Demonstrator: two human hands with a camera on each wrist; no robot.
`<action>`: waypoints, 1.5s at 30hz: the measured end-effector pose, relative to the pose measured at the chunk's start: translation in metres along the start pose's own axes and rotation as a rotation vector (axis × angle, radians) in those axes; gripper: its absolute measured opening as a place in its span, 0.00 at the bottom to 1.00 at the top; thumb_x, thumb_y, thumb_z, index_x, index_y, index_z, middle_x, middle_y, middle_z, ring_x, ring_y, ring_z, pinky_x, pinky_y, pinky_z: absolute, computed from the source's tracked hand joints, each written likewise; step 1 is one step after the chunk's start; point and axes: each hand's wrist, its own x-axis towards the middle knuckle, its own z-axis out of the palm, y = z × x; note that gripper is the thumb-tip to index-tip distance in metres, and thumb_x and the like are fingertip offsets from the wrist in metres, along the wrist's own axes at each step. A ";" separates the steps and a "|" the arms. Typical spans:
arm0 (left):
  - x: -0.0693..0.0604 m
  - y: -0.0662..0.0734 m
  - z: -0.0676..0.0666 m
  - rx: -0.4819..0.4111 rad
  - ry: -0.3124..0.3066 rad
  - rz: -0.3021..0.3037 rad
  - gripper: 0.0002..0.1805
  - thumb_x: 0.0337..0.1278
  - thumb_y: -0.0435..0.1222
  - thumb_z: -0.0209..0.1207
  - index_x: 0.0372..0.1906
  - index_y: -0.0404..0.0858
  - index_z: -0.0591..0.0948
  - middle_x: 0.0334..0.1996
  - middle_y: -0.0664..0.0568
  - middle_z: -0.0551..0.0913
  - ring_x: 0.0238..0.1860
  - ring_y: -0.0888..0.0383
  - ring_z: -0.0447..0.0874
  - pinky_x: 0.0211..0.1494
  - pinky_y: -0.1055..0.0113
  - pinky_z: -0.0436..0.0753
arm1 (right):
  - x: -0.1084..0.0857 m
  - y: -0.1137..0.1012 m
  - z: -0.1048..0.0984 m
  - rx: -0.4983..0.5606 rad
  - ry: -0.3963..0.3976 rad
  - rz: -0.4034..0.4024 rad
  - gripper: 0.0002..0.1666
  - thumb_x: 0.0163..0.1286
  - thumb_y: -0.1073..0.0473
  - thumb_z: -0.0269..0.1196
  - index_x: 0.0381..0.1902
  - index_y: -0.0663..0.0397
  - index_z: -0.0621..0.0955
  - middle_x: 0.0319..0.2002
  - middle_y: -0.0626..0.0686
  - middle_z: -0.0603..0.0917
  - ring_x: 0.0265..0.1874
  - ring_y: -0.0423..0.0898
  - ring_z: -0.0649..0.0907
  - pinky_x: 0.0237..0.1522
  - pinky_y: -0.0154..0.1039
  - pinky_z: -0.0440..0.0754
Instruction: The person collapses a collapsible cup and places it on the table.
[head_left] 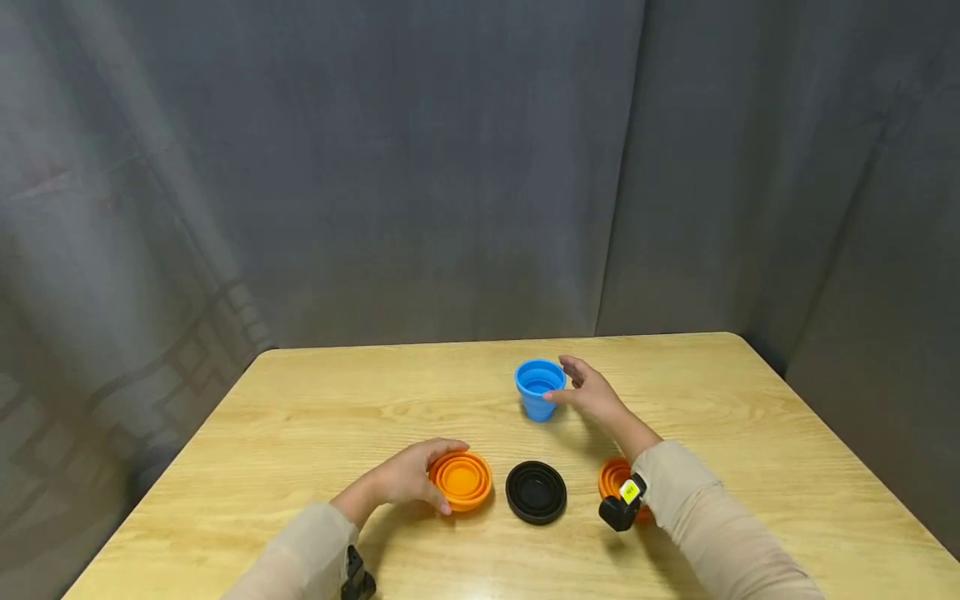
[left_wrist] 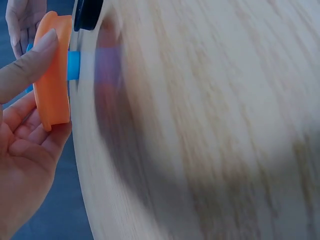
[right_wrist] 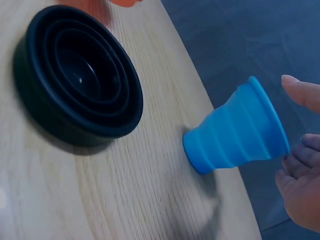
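Observation:
My left hand (head_left: 412,476) grips a collapsed orange folding cup (head_left: 470,492), thumb on one side and fingers on the other. The left wrist view shows this orange cup (left_wrist: 52,75) raised a little above the table. Beyond it, an expanded blue folding cup (head_left: 537,406) stands upright on the table. My right hand (head_left: 598,398) is at its right side, thumb and fingers spread apart near the rim. From the right wrist view, the fingers are close to the blue cup's (right_wrist: 237,132) rim without curling around it; whether they touch it is unclear.
A collapsed black folding cup (head_left: 536,493) lies on the wooden table (head_left: 360,392) between the arms. Another collapsed orange cup (head_left: 613,475) lies under my right wrist, partly hidden by the wrist camera (head_left: 618,512). Grey curtains (head_left: 450,183) hang behind the table.

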 end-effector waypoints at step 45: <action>-0.003 0.023 0.003 -0.011 0.056 0.015 0.35 0.45 0.33 0.61 0.59 0.27 0.60 0.57 0.38 0.63 0.58 0.43 0.58 0.58 0.53 0.58 | -0.011 -0.027 0.018 0.030 0.010 0.031 0.41 0.49 0.57 0.66 0.58 0.63 0.62 0.55 0.62 0.66 0.51 0.57 0.68 0.49 0.48 0.69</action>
